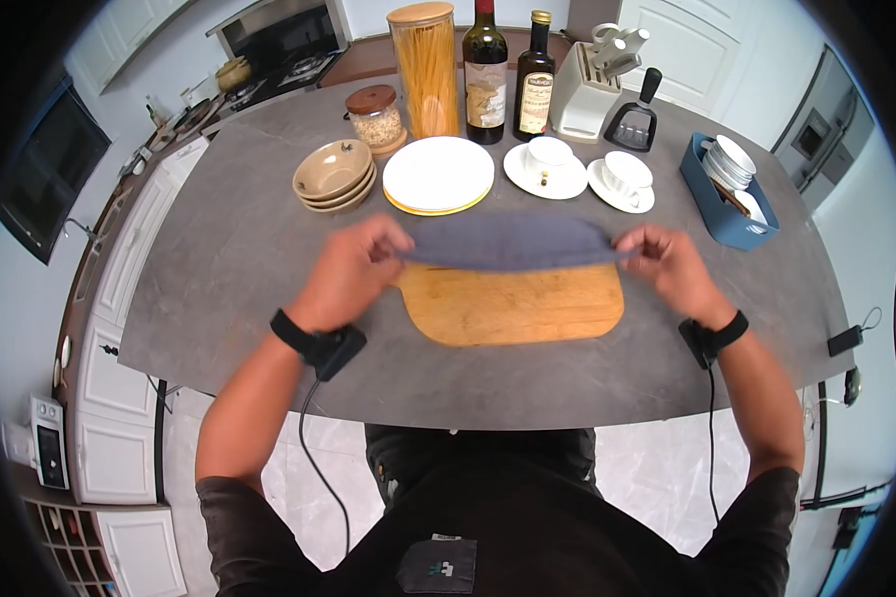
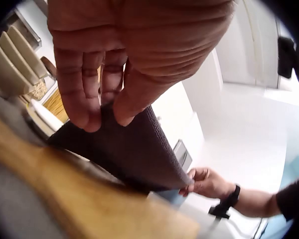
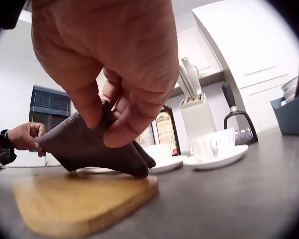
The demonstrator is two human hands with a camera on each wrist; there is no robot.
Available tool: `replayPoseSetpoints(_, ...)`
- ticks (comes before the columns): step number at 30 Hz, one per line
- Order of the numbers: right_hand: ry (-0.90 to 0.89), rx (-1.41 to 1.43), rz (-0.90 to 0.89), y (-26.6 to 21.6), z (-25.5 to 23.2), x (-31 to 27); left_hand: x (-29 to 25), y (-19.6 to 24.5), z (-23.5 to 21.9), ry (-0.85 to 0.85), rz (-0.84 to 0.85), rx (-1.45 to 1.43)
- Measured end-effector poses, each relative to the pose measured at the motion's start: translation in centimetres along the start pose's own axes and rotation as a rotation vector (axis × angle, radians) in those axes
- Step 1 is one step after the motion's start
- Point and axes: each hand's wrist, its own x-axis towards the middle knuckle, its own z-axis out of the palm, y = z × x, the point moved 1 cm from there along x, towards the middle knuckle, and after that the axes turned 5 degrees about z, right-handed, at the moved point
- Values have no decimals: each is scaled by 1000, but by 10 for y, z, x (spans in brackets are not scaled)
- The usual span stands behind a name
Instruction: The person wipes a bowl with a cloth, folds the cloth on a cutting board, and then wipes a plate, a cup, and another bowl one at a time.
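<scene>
Cloth [image 1: 513,242], just above centre of the head view: seemingly light, limp, soft; best held at both ends, pinched there by left hand [image 1: 353,269] and right hand [image 1: 673,267].

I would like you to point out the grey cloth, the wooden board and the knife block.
Grey cloth [image 1: 508,242], head view: its middle.
Wooden board [image 1: 516,306], head view: bare top surface.
Knife block [image 3: 197,119], right wrist view: pale body.

Cloth [image 1: 513,242]: dark grey, textile; suspended by left and right ends above board's [image 1: 518,310] far part.
</scene>
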Motion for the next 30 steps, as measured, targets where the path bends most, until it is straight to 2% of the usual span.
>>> replayPoseSetpoints(1, -27, -62, 8, 6, 8, -9, -11, -1, 6, -100, 15, 213)
replayPoseSetpoints(2, -32, -63, 10, 10, 12, -15, -19, 0, 11, -99, 11, 211)
replayPoseSetpoints(4, -54, -125, -40, 16, 20, -25, -31, 4, 19, -205, 255, 404)
replayPoseSetpoints(8, -49, -170, -49, 5, 19, -36, -34, 5, 18, -246, 186, 403)
replayPoseSetpoints(10, -65, -277, -150, -2, 20, -42, -35, 7, 17, -270, 214, 450)
replayPoseSetpoints(19, -76, -355, -217, -5, 22, -50, -43, 7, 18, -260, 297, 478)
replayPoseSetpoints(26, -45, -449, -312, -6, 19, -57, -46, 20, 18, -278, 285, 534)
replayPoseSetpoints(29, -84, -431, -251, -23, 8, -72, -52, 26, 3, -279, 330, 413)
replayPoseSetpoints(30, -96, -243, -229, -28, 4, -76, -57, 29, -2, -222, 287, 247)
